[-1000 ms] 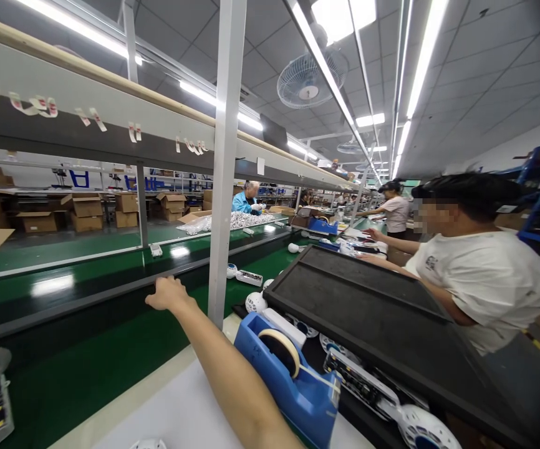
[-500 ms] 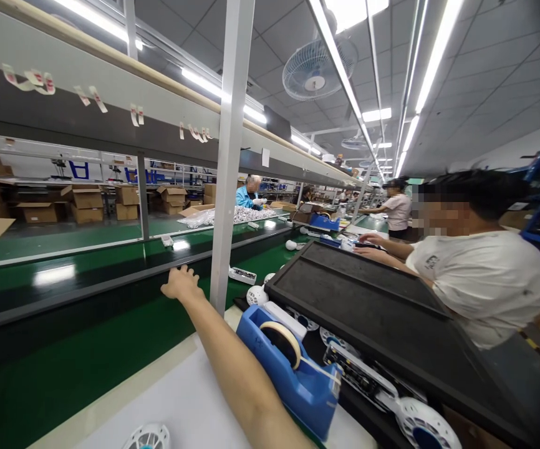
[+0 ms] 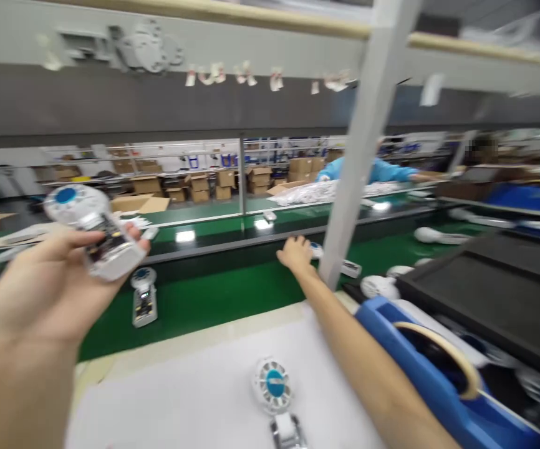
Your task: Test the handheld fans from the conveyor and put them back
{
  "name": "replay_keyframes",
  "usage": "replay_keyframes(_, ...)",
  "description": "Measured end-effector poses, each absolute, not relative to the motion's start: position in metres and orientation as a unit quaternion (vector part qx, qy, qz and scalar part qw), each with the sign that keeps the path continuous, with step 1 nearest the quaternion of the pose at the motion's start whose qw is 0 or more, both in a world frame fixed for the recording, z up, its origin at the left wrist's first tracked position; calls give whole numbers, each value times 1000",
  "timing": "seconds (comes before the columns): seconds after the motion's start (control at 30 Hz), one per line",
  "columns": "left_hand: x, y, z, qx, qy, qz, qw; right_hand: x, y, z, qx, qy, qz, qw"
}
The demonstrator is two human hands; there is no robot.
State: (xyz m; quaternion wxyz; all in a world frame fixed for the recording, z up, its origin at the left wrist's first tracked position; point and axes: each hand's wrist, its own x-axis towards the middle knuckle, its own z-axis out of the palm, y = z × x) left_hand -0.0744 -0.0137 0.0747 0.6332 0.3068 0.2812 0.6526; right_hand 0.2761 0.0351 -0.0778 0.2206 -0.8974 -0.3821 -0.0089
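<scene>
My left hand (image 3: 50, 280) is raised at the left, holding a small white hand-held fan unit (image 3: 93, 234) with a blue centre and an exposed circuit board. My right hand (image 3: 295, 252) reaches far forward over the green conveyor belt (image 3: 232, 290), beside a white upright post (image 3: 354, 168); its fingers rest near a small white part, and whether they grip anything is unclear. Another fan unit (image 3: 277, 390) lies on the white work surface (image 3: 195, 393) in front of me. A further unit (image 3: 143, 296) lies on the belt.
A blue tape dispenser (image 3: 438, 374) stands at the right, next to a black tray (image 3: 494, 293). More white fan parts (image 3: 380, 285) lie on the belt. A person in a blue top (image 3: 373, 169) works across the line. Cardboard boxes (image 3: 195, 181) stand behind.
The view swung left and down. My left hand has come up into view holding a fan unit. My right hand stays stretched forward by the post.
</scene>
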Motion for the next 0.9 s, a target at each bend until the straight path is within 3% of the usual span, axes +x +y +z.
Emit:
replay_keyframes(0.3, -78, -5, 67, 392, 278, 650, 588, 295, 66, -112, -904, -374, 20, 208)
replay_keyframes(0.53, -80, -10, 65, 540, 273, 561, 565, 303, 70, -126, -911, -370, -16, 182)
replay_keyframes(0.9, -79, -11, 65, 551, 280, 535, 576, 299, 70, -129, -927, -343, 7, 149)
